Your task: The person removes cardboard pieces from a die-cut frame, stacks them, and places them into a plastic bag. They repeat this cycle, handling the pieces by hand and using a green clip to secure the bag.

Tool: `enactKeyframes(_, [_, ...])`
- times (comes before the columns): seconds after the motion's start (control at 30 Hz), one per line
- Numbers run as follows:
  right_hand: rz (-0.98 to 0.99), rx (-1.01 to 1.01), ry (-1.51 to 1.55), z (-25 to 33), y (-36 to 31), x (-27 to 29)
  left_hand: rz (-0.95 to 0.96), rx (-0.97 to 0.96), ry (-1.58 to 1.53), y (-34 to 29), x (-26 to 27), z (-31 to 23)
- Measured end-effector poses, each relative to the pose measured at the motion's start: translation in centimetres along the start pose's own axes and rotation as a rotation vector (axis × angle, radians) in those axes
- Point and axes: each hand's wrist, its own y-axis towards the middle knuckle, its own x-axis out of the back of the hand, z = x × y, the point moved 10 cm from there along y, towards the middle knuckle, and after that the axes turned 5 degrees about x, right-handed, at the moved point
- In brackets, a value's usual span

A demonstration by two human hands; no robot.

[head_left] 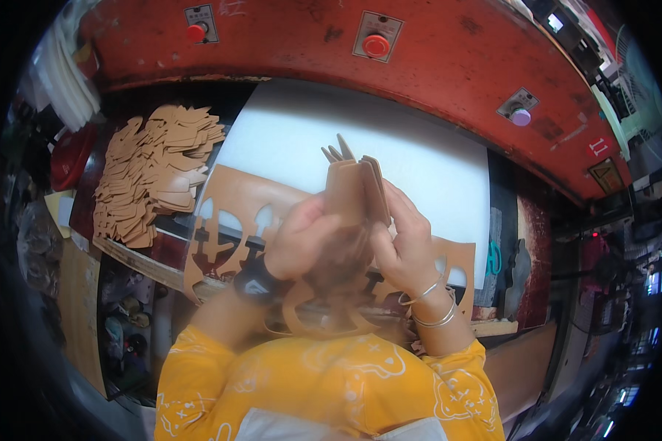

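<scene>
Both my hands hold tan die-cut pieces, perhaps leather, upright above the white cutting board [287, 140]. My left hand [301, 237] is closed around a stack of cut pieces [343, 192], with several narrow tips poking out above it. More cut pieces [374, 185] stand on edge beside that stack, pinched in my right hand [404, 239]. Under my wrists lies a tan sheet [254, 189] with shaped holes cut through it, hanging over the board's near edge. The lower part of the stack is blurred.
A big heap of tan cut pieces [154, 169] lies at the left. Behind the board runs a red machine beam [287, 44] with a red push button [376, 46]. Teal-handled scissors [493, 257] rest at the right, beside a dark metal piece [518, 275].
</scene>
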Motion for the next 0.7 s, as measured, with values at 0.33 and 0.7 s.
enactKeyframes(0.33, [-0.431, -0.505, 1.356, -10.9, -1.3, 0.7, -0.306, -0.304, -0.102, 1.1, 6.3, -9.0])
enactKeyframes(0.7, [-0.520, -0.187, 1.202, -6.5, -1.3, 3.3, -0.202, -0.300, 0.856, 3.8, -0.9, -7.0])
